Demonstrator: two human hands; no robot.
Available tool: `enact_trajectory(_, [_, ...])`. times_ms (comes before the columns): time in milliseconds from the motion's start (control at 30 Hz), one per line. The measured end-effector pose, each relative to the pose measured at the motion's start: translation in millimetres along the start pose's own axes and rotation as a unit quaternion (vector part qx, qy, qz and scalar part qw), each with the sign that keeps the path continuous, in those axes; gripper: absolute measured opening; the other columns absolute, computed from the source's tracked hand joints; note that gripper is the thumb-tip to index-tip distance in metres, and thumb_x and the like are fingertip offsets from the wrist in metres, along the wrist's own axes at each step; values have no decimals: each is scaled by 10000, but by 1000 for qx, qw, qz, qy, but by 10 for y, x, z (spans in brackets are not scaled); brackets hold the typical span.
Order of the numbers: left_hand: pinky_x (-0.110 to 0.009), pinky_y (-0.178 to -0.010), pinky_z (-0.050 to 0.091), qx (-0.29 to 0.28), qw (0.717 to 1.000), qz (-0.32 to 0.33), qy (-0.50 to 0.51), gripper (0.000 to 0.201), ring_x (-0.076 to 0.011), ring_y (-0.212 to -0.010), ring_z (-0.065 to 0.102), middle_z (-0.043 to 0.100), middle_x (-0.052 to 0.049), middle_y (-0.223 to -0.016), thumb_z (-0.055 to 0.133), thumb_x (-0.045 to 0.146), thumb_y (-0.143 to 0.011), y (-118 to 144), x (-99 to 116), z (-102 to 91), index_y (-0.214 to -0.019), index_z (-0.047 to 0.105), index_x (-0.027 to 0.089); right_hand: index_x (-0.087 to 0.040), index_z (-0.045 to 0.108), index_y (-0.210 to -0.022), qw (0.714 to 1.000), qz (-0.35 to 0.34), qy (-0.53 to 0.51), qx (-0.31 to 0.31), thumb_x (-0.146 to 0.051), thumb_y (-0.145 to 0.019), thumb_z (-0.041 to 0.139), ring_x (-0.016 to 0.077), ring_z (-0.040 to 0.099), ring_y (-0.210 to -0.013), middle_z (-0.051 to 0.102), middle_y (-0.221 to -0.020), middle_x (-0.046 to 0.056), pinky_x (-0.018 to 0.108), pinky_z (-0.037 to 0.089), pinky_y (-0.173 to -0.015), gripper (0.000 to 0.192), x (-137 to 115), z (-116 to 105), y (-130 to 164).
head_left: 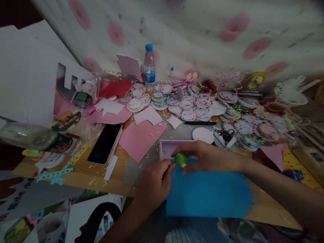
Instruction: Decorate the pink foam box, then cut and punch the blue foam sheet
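Observation:
My right hand [202, 157] reaches in from the right and grips a small bright green object [180, 159] between thumb and fingers. It has a pale end and a bluish tip; its exact kind is unclear. At that tip, the closed fingers of my left hand [158, 179] pinch from the left. Under my right hand lies a blue sheet [210, 195] with a ragged right edge, reaching over the table's front. Just behind both hands is a shallow pale box or tray [167, 148], partly covered by my right hand and the sheet.
A black-screened phone [105, 143] and pink paper [139, 138] lie to the left. Behind are piles of dotted paper discs [187, 104], a black pen [199, 123] and an upright water bottle [149, 67]. A clear bottle [37, 136] lies at far left; scissors [226, 135] rest at right.

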State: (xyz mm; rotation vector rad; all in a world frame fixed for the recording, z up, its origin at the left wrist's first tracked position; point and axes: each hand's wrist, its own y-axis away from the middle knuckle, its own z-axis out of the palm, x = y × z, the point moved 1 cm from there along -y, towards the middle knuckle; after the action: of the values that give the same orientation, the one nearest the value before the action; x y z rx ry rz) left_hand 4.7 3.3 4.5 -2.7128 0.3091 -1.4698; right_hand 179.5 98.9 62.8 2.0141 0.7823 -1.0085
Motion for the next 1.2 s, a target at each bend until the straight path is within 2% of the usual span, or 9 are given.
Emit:
enact_trajectory(133, [-233,-566,340,-33,999,-10,-10,214,-122,-615,545,553,3,-674,433,261,-958,2,-7,-19,-805,560,180,-172,664,-1011,999,6,43,-4,-368,-708,750,173,579,-785,665,-868,16,273,450,-687,371,12,16,-36])
enact_trajectory(233, [-236,-567,340,-52,998,-15,-12,225,-130,-631,555,556,0,-678,427,269,-961,-3,-7,-31,-804,562,179,-169,658,-972,997,-14,74,-12,-327,-729,746,170,571,-792,653,-864,18,269,443,-700,303,19,34,-44])
enact_trajectory(400, [-238,-571,349,-44,999,-15,-8,221,-129,-626,554,559,1,-672,424,253,-958,-12,-2,-36,-802,564,180,-158,623,-976,985,-64,160,17,-310,-804,668,214,559,-867,628,-889,69,314,438,-740,234,38,86,-41])
enact_trajectory(533, [-239,-561,357,-36,999,-23,-13,221,-132,-617,552,564,1,-668,429,249,-950,-18,3,-45,-784,559,183,-152,611,-939,973,-82,211,35,-301,-823,626,236,545,-850,612,-867,91,351,418,-734,189,46,140,-62])
enact_trajectory(700, [-245,-574,368,-25,999,-27,-26,220,-140,-629,559,572,-6,-671,429,235,-944,-26,-23,-54,-786,570,178,-149,606,-920,973,-94,201,62,-259,-806,643,217,573,-836,638,-857,67,380,395,-797,163,64,176,-134])
enact_trajectory(833, [-241,-563,368,-19,999,-33,-23,223,-141,-634,569,586,-11,-676,431,252,-949,-18,-61,-61,-811,588,173,-161,625,-931,978,-94,188,22,-318,-784,690,180,565,-782,636,-811,31,338,409,-772,225,59,94,-163])
enact_trajectory(967, [-234,-587,393,6,1000,-25,-11,207,-141,-662,588,611,-18,-704,446,254,-947,6,-78,-66,-835,598,169,-155,634,-977,977,-66,204,-20,-358,-767,707,191,544,-791,609,-825,47,309,422,-710,301,60,3,-143])
enact_trajectory(1200, [-228,-582,414,31,999,-10,-10,186,-143,-673,609,647,-31,-738,463,256,-942,34,-96,-52,-883,615,166,-145,620,-970,980,-63,188,-2,-354,-775,694,198,532,-793,598,-821,56,310,415,-702,294,75,39,-105])
